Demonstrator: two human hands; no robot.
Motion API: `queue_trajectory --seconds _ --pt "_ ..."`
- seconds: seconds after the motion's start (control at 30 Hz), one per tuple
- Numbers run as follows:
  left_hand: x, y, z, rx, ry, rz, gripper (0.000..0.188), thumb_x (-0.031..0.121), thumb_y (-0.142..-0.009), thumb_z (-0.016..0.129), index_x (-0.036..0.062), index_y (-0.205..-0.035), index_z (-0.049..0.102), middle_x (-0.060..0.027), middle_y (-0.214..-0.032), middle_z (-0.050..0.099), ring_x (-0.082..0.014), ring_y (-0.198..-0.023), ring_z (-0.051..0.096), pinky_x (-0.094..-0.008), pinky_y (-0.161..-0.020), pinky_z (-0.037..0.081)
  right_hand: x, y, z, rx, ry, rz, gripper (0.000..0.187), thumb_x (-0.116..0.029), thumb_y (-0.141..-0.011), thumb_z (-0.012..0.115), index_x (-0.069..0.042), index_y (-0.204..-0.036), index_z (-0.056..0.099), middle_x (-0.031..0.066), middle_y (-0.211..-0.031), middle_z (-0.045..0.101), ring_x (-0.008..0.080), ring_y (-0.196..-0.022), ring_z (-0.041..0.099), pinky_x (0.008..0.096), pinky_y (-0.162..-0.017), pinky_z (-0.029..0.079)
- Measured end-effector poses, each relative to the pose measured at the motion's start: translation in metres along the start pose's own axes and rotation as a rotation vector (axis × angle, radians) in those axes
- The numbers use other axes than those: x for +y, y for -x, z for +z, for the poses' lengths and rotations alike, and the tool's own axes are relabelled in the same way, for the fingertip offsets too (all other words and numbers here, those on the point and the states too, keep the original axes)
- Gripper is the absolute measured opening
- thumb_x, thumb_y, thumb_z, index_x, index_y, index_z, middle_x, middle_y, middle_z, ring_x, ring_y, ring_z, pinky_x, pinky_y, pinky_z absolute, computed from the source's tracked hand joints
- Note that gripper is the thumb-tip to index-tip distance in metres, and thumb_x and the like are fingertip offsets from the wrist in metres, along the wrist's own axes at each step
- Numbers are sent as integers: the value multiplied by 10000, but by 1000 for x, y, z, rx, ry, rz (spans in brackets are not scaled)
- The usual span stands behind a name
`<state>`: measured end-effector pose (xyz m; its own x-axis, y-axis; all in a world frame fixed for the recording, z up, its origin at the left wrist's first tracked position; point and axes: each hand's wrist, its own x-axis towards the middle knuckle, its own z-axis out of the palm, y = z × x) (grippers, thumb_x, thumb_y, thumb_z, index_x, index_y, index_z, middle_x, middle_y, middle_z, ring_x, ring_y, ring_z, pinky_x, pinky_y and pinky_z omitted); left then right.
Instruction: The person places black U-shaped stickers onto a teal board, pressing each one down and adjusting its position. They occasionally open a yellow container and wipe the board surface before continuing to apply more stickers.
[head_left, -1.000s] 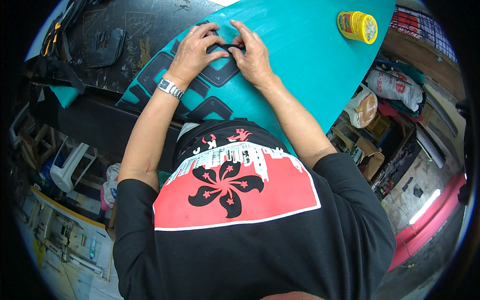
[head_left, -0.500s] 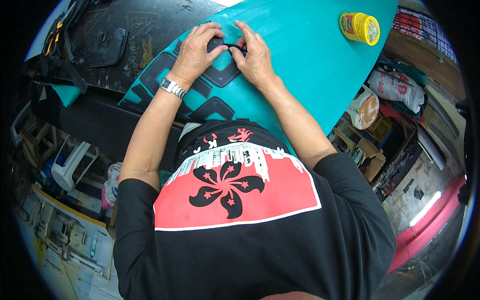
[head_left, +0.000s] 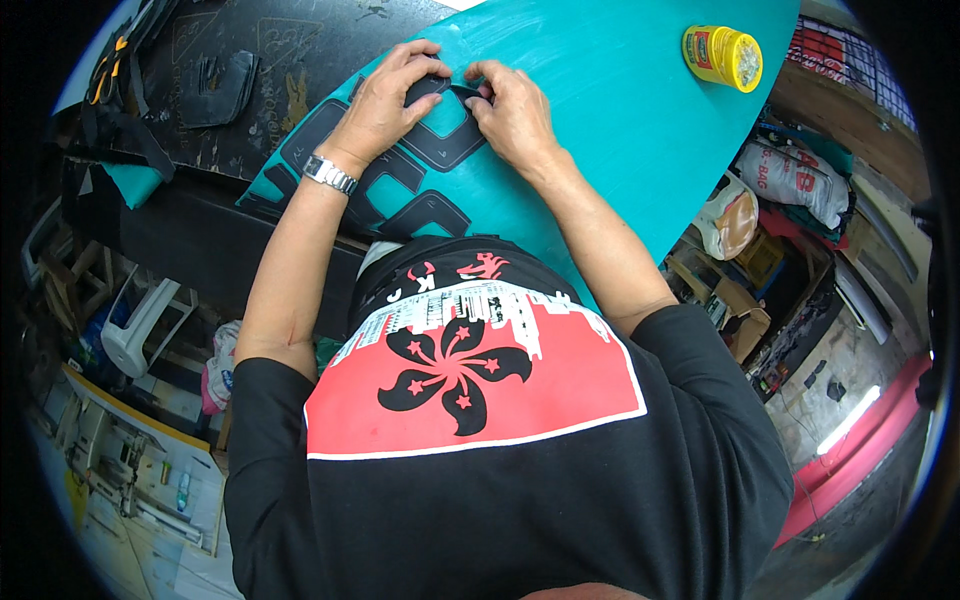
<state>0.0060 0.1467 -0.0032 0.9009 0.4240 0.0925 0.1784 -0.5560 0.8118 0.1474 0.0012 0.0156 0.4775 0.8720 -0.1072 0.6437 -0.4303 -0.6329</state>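
Note:
A teal fabric sheet point(head_left: 600, 150) lies before me, bearing several black pads point(head_left: 445, 140) with rounded corners and thin outlines. My left hand point(head_left: 390, 95), with a metal watch point(head_left: 330, 174) at the wrist, curls its fingers and thumb around a black pad piece point(head_left: 428, 88). At the right end of this piece, by the dark edge near the thumb, my right hand point(head_left: 512, 112) has its fingers bent in a pinch. Part of the piece is hidden under the fingers. Other pads lie nearer to me, beside the left forearm.
A yellow jar point(head_left: 722, 58) lies on the sheet at far right. On the dark tabletop point(head_left: 290, 60) are a stack of black pieces point(head_left: 220, 90) and orange-handled scissors point(head_left: 115, 70). A white plastic stool point(head_left: 145, 325) is at lower left; bags and boxes crowd the right.
The dark edge between my hands, raised earlier, now sits lower against the sheet. My left wrist has shifted slightly left, and the right fingers have curled in more.

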Motion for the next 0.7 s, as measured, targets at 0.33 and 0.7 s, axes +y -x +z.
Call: queue_trajectory --seconds 0.33,0.7 --pt "4 2 8 50 -27 -40 297 63 -806 768 96 -1093 700 -87 -1314 588 -296 -1197 603 -403 -1006 514 -3 5 2 99 -104 -45 565 -31 -812 751 -159 -1330 567 61 -838 599 227 -775 602 384 -730 510" --pt "16 5 11 72 -39 -98 273 76 -787 776 74 -1055 726 -104 -1314 598 -296 -1190 608 -386 -1007 512 -8 14 7 156 -107 -16 483 19 -815 686 -112 -1266 571 96 -904 667 286 -904 649 432 -812 479"
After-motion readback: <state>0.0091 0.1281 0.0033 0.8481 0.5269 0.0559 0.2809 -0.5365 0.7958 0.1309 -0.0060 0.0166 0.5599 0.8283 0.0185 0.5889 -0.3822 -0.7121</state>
